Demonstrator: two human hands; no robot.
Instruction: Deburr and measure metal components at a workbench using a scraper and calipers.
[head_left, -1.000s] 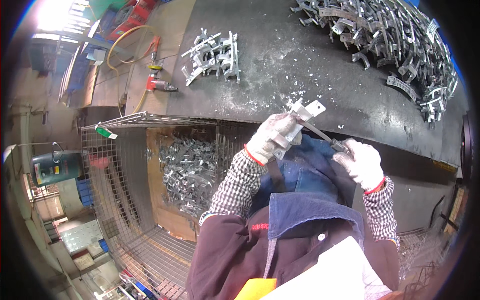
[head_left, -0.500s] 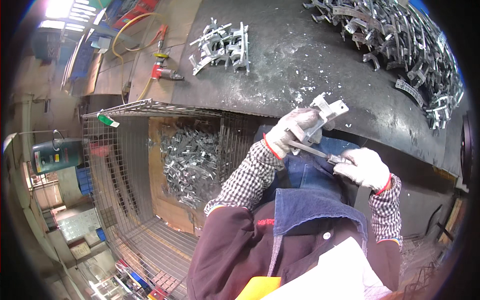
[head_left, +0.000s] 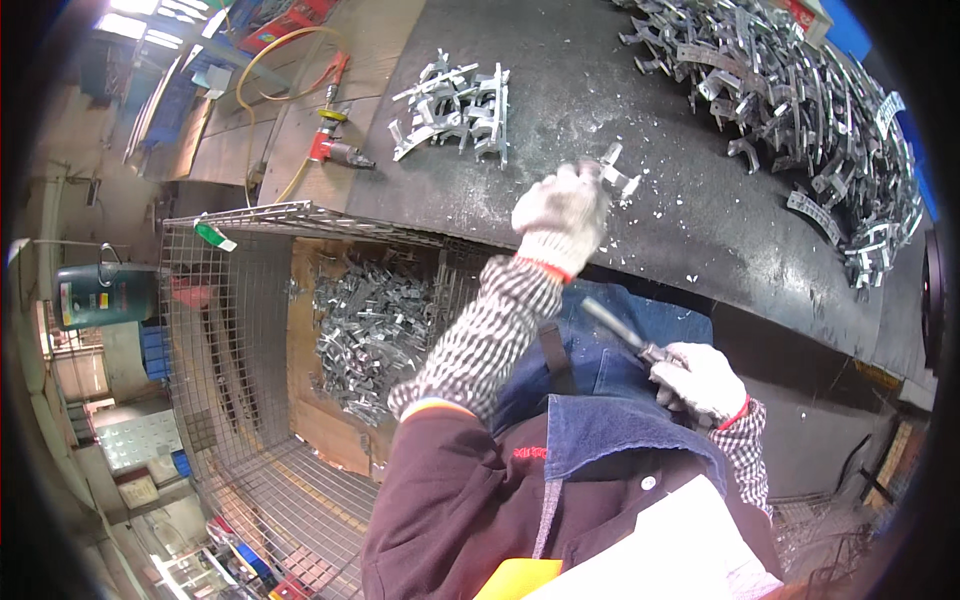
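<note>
The grey table (head_left: 560, 50) fills the upper view, and a wire cage (head_left: 290, 213) stands before it at the left. A heap (head_left: 770, 100) of metal parts spreads over the table's right end; a smaller pile (head_left: 370, 330) lies on cardboard (head_left: 305, 400) in the cage, and a neat cluster (head_left: 455, 105) sits on the table's left side, near a red air tool (head_left: 335, 150). The gloved left hand (head_left: 563, 210) has moved out over the table's front edge, its grip pinching the near end of one part (head_left: 620, 172); whether that part touches the table cannot be told. The gloved right hand (head_left: 703, 382) has its grip closed around the handle of a flat tool (head_left: 615, 325), the blade pointing up and left over the apron (head_left: 650, 310). Half a second ago the blade lay against the part; now they are apart, so the tool is, by the look of it, not working the metal. Pale flakes (head_left: 648, 185) dot the table around the part.
</note>
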